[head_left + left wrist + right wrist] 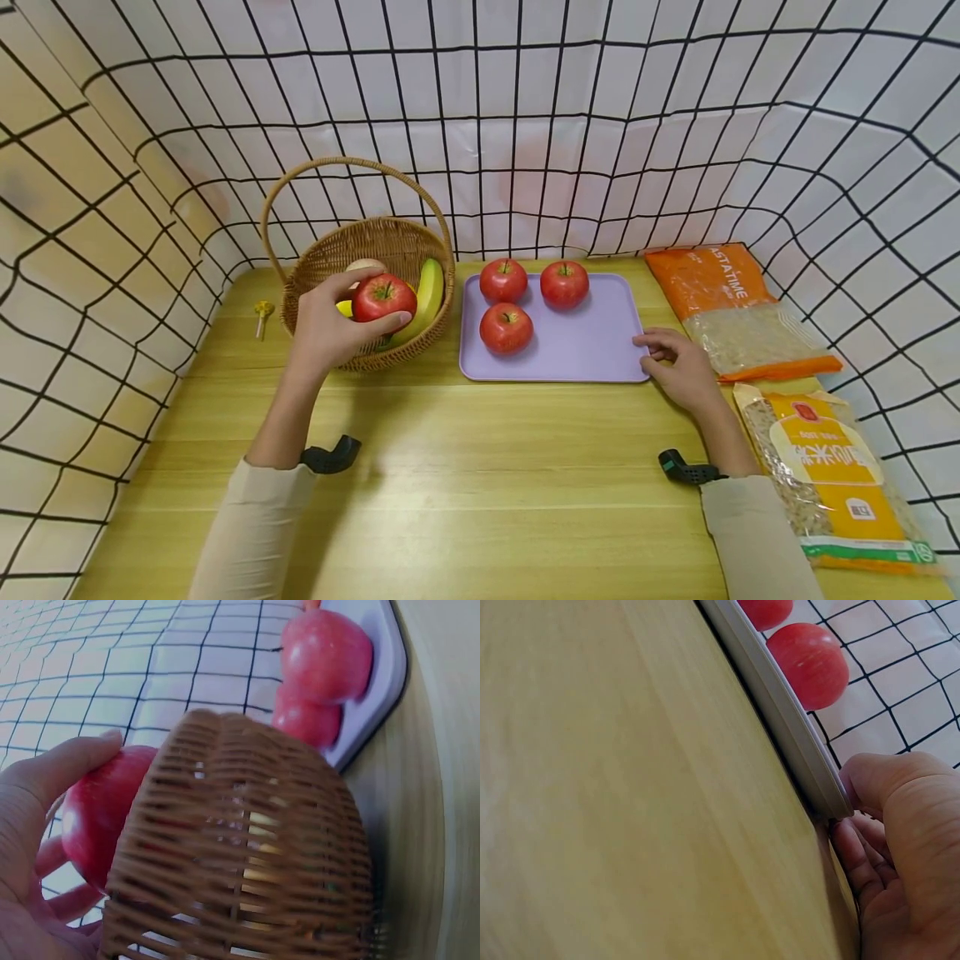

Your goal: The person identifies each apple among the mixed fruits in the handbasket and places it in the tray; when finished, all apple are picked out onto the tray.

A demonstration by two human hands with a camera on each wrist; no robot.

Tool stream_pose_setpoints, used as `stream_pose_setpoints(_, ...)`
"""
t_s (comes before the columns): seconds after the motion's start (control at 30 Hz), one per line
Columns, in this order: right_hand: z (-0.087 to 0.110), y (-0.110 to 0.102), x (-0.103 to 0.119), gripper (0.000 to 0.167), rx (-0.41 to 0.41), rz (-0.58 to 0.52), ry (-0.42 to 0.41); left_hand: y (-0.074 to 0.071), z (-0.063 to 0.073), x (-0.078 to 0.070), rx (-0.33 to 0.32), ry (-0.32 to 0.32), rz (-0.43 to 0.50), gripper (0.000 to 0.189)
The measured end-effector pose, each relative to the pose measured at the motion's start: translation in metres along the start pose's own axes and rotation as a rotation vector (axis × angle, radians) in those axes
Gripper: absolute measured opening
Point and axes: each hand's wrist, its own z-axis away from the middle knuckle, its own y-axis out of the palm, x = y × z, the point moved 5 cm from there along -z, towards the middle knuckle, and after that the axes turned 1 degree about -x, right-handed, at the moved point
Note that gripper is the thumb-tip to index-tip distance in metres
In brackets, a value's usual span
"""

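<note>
My left hand (327,321) grips a red apple (384,300) between thumb and fingers, over the opening of a wicker basket (390,357) with a tall handle. Inside the basket lie a yellow-green banana (426,304) and a pale round item, partly hidden by the hand. In the left wrist view the woven basket wall covers part of the held apple (105,810). At the right edge of a lilac tray (585,350), my right hand (682,371) pinches the rim, thumb and fingers on either side in the right wrist view. Three red apples (506,328) sit on the tray's left half.
To the right lie an orange pasta bag (731,308) and a yellow grain bag (832,467), close to the right forearm. A small yellow lollipop-like item (262,315) is left of the basket. White black-grid sheeting (517,150) walls in the wooden table (480,483).
</note>
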Motion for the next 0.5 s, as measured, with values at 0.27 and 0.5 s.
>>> stream_pose_setpoints(0.27, 0.0, 0.0, -0.002, 0.03, -0.005, 0.011, 0.003, 0.011, 0.0, -0.019, -0.065, 0.146, 0.092, 0.066)
stream_pose_setpoints(0.5, 0.0, -0.001, 0.0, 0.031, -0.005, 0.019, 0.006, 0.026, 0.0, -0.035, -0.052, 0.191, 0.181, 0.066)
